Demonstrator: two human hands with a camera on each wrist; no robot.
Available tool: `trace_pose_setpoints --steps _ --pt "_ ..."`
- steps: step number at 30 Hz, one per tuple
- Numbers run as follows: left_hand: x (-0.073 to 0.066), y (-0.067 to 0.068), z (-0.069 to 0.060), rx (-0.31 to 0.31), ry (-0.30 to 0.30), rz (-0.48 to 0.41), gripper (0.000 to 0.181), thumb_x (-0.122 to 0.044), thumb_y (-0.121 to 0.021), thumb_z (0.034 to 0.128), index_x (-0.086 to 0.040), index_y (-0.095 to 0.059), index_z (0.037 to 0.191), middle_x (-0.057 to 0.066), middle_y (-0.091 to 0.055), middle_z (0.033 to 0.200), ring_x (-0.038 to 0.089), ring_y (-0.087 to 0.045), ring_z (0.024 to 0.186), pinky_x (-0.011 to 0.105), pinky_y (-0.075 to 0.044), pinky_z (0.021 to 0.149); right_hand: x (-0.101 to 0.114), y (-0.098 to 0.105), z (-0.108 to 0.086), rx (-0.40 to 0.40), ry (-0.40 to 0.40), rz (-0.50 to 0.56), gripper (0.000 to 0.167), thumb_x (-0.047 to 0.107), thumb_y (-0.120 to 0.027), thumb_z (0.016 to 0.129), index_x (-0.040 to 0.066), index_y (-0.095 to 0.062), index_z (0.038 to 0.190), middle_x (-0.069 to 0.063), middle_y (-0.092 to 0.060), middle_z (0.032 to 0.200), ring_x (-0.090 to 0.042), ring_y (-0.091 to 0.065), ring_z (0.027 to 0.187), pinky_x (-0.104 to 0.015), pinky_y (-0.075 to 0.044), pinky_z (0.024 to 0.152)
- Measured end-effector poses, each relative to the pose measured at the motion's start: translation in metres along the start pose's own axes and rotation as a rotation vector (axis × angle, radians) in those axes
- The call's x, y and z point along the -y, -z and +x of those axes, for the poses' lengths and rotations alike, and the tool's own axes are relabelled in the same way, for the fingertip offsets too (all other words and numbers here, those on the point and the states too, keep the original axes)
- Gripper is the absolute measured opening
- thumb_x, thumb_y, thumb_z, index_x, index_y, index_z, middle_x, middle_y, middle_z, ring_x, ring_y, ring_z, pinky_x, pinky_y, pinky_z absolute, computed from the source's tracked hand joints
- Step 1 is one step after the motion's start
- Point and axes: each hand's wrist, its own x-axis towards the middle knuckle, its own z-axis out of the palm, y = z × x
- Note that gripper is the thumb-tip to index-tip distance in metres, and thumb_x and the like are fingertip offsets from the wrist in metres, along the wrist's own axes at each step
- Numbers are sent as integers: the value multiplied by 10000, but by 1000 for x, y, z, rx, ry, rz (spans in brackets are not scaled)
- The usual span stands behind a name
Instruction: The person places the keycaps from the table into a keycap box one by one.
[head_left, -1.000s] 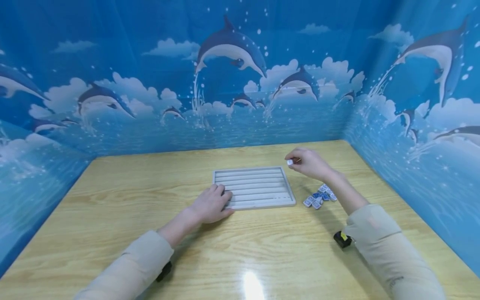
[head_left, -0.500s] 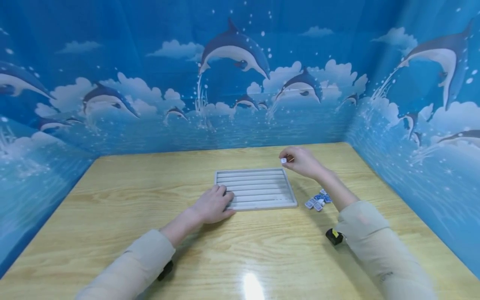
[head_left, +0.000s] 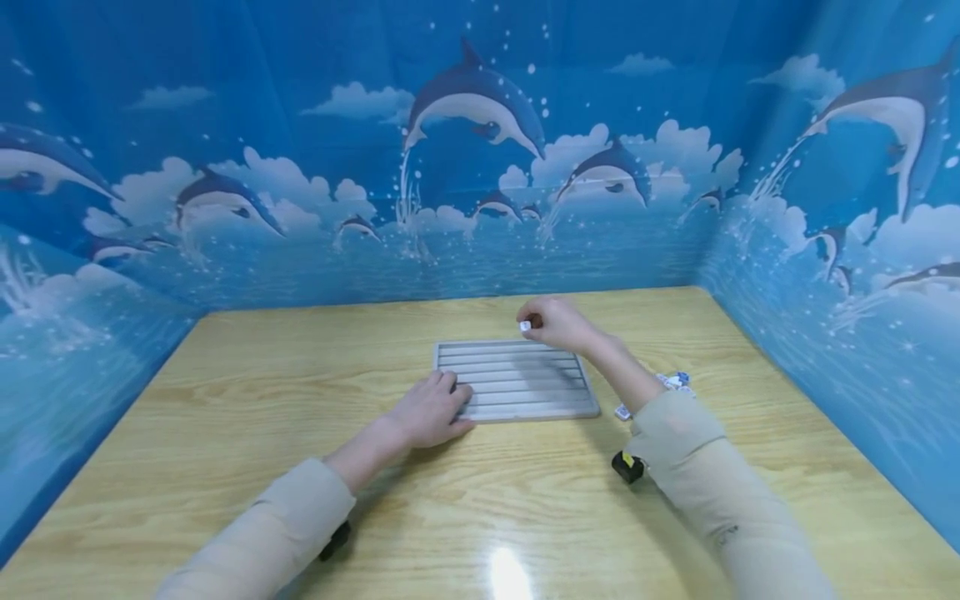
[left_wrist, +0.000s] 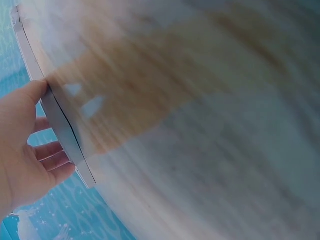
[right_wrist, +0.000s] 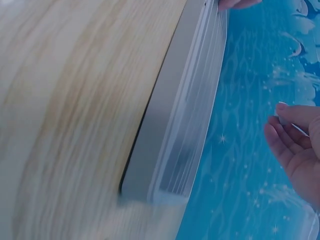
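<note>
A light grey tray (head_left: 525, 390) with long parallel grooves lies on the wooden table. My left hand (head_left: 429, 412) grips its near left corner; in the left wrist view the thumb and curled fingertips touch the tray's wall (left_wrist: 65, 127). Above the tray's far edge, my right hand (head_left: 562, 325) pinches a small white tile (head_left: 525, 326) between thumb and fingers. In the right wrist view that hand (right_wrist: 300, 145) is apart from the tray (right_wrist: 160, 135), and its fingers mostly hide the tile. Marks on the tile are too small to read.
Several small white-and-blue tiles (head_left: 678, 381) lie right of the tray, partly hidden by my right forearm. A black wrist device (head_left: 627, 467) sits under the right cuff. A blue dolphin-print curtain (head_left: 337, 258) borders the table (head_left: 300, 358) at its back and sides.
My right hand has moved left with the tile, from beyond the tray's far right corner to above its far edge. The left hand stays at the tray's corner.
</note>
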Motion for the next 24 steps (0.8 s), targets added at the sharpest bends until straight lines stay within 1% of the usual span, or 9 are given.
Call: trace_pose_setpoints --steps 3,7,11,14,17,24 --pt "0 -1 0 -13 -2 -1 472 -417 -569 897 -52 -538 1196 125 -468 1018 254 -444 933 387 -415 792 4 -6 5 20 14 -8 192 14 -628 850 -13 -645 1039 -110 -637 942 -198 -588 826 -330 -484 724" --pt "0 -2 0 -19 0 -3 463 -409 -572 896 -41 -539 1176 105 -443 962 241 -430 897 375 -412 763 11 -13 15 72 16 -23 193 33 -618 862 13 -646 1052 -86 -630 949 -180 -576 834 -319 -475 729" --pt "0 -1 0 -7 -1 18 465 -409 -558 904 -33 -532 1176 88 -424 916 230 -423 871 359 -403 742 19 -21 28 129 10 -21 199 42 -610 871 28 -637 1067 -81 -622 975 -179 -574 865 -309 -473 748" --pt "0 -1 0 1 -8 30 462 -407 -550 910 -32 -527 1179 84 -420 901 228 -425 862 358 -400 734 25 -27 37 158 8 -18 218 44 -613 873 15 -633 1088 -87 -622 998 -182 -578 885 -298 -475 756" --pt "0 -1 0 12 -12 38 465 -412 -538 916 -32 -522 1184 86 -427 905 227 -430 863 359 -400 736 29 -35 44 172 26 -31 240 41 -617 870 -8 -629 1105 -97 -626 998 -187 -579 888 -294 -475 756" --pt "0 -2 -1 -5 -25 48 447 -407 -537 917 -32 -523 1161 94 -431 894 243 -445 868 373 -405 735 32 -54 62 185 74 -98 235 20 -616 857 -29 -638 1086 -103 -631 975 -193 -567 881 -307 -461 766"
